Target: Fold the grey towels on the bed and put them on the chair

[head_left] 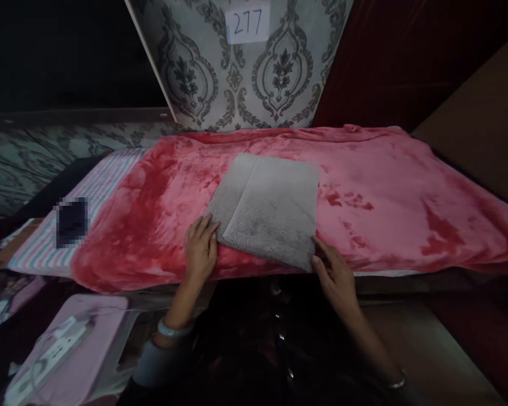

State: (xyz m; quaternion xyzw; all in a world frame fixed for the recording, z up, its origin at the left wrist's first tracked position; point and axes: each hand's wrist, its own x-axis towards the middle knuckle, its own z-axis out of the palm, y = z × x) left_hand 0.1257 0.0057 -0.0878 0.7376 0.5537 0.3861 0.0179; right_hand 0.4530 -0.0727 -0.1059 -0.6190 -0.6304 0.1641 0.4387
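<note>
A grey plush cloth (275, 208) lies folded into a rough square on a pink and red blanket (389, 197), with a crease running down its left part. My left hand (201, 245) has its fingers bent over the near left corner of the cloth. At the near right corner my right hand (336, 276) grips the edge between thumb and fingers. Both hands are at the front edge of the blanket-covered surface. The undersides of the held corners are hidden.
A striped sheet (110, 175) shows left of the blanket, with a blurred dark object (71, 223) on it. Below left, a power strip (55, 355) and cable rest on a pink lid (105, 327). Patterned wallpaper (232, 79) bears a paper marked 277 (248, 22).
</note>
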